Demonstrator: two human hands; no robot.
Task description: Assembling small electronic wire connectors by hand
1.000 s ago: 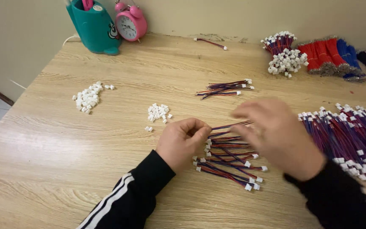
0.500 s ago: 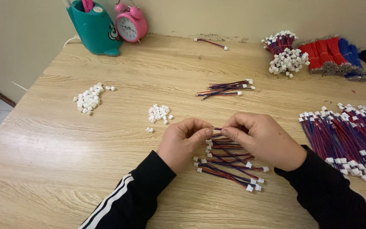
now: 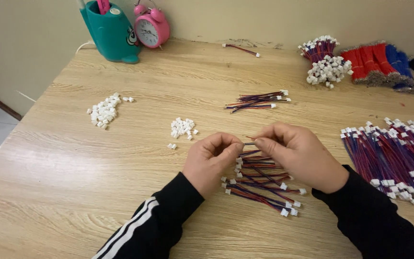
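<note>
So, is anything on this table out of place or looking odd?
Only small things: a single wire lead lies alone near the wall, away from the bundles, and one white connector sits apart from its small pile. Nothing looks spilled or damaged.

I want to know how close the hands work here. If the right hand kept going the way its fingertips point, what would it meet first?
The right hand points left, so it would most likely meet the left hand fingertips first; only a short bit of wire spans the gap between them.
</note>
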